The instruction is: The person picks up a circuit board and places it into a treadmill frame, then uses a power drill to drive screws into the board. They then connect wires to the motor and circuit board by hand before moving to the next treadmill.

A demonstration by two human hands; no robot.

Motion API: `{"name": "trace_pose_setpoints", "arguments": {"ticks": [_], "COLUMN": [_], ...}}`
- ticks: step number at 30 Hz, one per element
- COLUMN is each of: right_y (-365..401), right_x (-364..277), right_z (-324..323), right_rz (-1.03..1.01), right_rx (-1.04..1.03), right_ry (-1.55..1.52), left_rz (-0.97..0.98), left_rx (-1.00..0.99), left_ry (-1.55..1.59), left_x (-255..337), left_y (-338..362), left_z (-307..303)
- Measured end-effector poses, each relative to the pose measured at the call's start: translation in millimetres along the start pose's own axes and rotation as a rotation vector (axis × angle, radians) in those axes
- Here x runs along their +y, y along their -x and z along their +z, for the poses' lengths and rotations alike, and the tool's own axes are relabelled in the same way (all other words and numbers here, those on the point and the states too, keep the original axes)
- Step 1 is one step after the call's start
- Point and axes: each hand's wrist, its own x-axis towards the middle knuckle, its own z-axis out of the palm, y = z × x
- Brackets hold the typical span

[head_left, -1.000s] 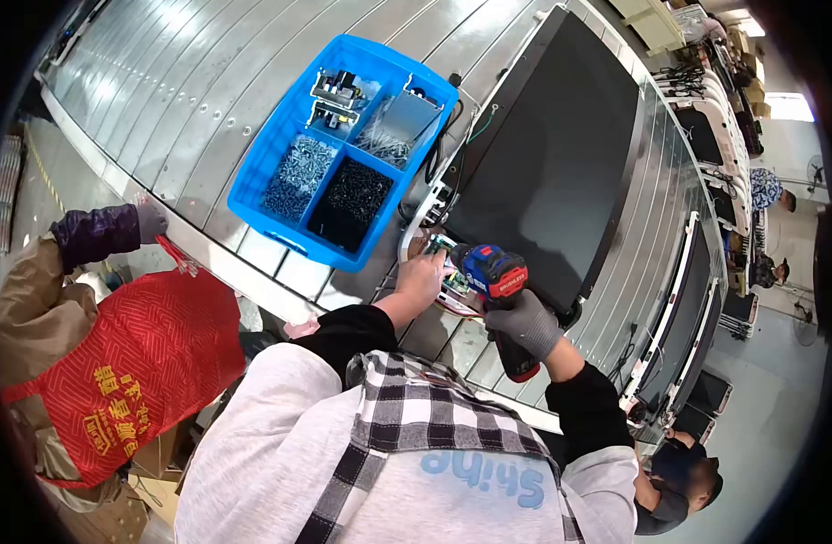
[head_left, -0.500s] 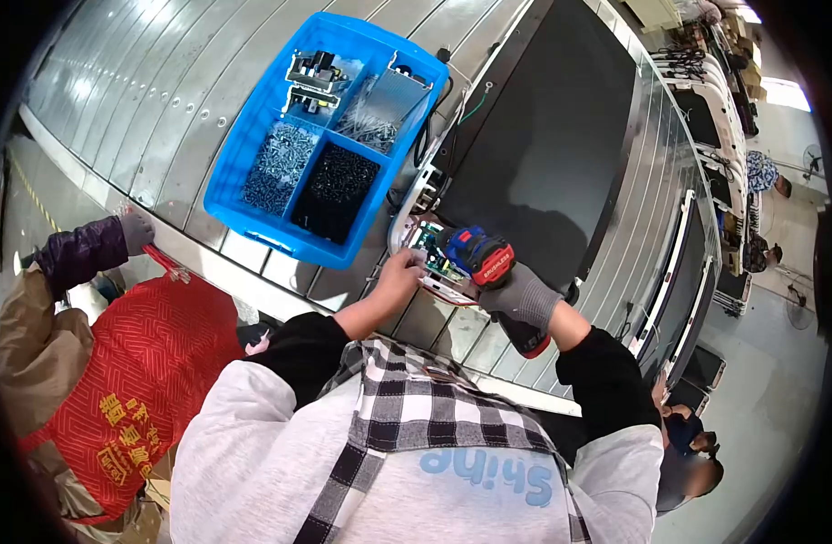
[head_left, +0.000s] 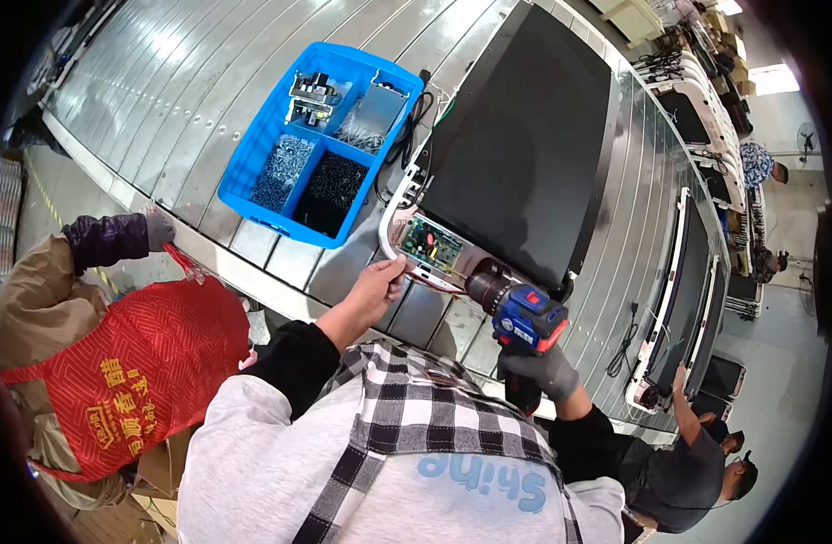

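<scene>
Since half a second ago, the cordless drill (head_left: 527,315) has swung away from over the green circuit board (head_left: 431,245) to the right and back toward the wearer, so that more of the board shows. The gloved right hand (head_left: 543,370) has travelled with it, its grip closed around the drill's handle; the chuck (head_left: 490,286) points up and left toward the board's near right corner, and whether the bit touches anything there cannot be made out. The bare left hand (head_left: 378,283) is at the near edge of the white frame (head_left: 390,234), fingers curled and fingertips at the rim just beside the board; I cannot tell whether that grip pinches the rim or merely rests against it. The circuit board lies in the rounded corner of this frame, alongside a large black panel (head_left: 525,136), all on the slatted metal tabletop (head_left: 189,100). Left of the panel sits a blue divided bin (head_left: 237,172) with four compartments: small electronic modules (head_left: 311,98) at the far left, pale thin strips (head_left: 361,130) at the far right, silver screws (head_left: 282,172) at the near left and black screws (head_left: 330,186) at the near right. Between bin and panel runs a coiled black cable (head_left: 407,136). A co-worker in a red apron (head_left: 144,363) stands to the left, a gloved hand (head_left: 159,231) at the tabletop's edge; farther right, another person in a dark shirt (head_left: 683,480) reaches toward a second framed panel (head_left: 677,295).
</scene>
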Motion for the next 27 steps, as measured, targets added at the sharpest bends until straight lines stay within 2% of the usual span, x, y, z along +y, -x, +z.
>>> {"name": "trace_pose_setpoints", "arguments": {"ticks": [5,6,9,12,14,18,20,23,26,27], "right_y": [46,50,65,72,74,77,77,71,64,63], "right_x": [27,43,62,68,67,56,54,62,64,65], "right_z": [0,-2,0,0,-3,-5,-7,-12,-18,-20], "right_rz": [-0.136,-0.172,-0.210,-0.311,-0.352,-0.353,-0.346,-0.377,-0.493,-0.461], "right_rx": [0.029,0.049,0.080,0.071,0.043,0.028,0.028,0.058,0.078,0.063], "right_ry": [0.008,0.053,-0.020,0.049,0.162,0.179,0.156,0.229,0.429,0.387], "left_rz": [0.002,0.000,0.005,0.047,0.007,-0.082,-0.085,-0.074,-0.054,-0.061], "left_rx": [-0.052,-0.128,-0.133,-0.182,-0.219,-0.369,-0.347,-0.338,-0.290,-0.294], "left_ry": [0.021,0.009,0.022,0.110,0.136,0.202,0.200,0.170,0.090,0.066], "left_x": [-7,-7,-9,-17,-20,-23,-27,-33,-30,-30], "left_y": [10,12,23,22,20,25,25,16,12,9], "left_z": [36,37,46,47,45,52,59,57,63,60]}}
